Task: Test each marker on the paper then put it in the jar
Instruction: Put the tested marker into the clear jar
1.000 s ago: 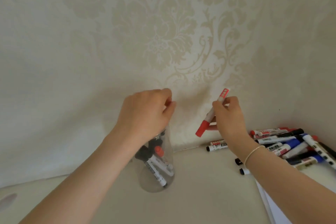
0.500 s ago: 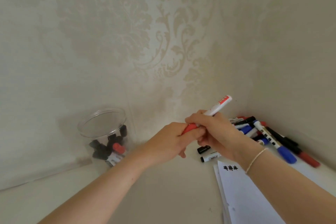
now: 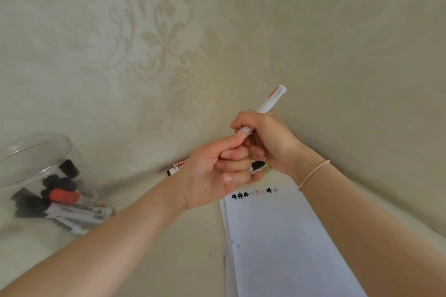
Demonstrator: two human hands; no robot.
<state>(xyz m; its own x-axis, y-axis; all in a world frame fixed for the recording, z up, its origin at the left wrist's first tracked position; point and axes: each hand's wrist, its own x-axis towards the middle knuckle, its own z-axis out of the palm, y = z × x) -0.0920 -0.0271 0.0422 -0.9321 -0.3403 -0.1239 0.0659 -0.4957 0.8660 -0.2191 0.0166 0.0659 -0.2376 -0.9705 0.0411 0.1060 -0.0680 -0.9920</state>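
Left hand (image 3: 217,171) is curling around the marker's (image 3: 268,103) hidden cap end, seemingly to pull it off, with the jar (image 3: 31,152) waiting far left. Right hand (image 3: 268,140) is clenching the barrel above the paper (image 3: 284,248) for testing.

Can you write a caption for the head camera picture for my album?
Both hands, left hand and right hand, grip a white marker above the paper, jar nearby.

White marker (image 3: 268,102), damask-patterned beige wall (image 3: 169,31)
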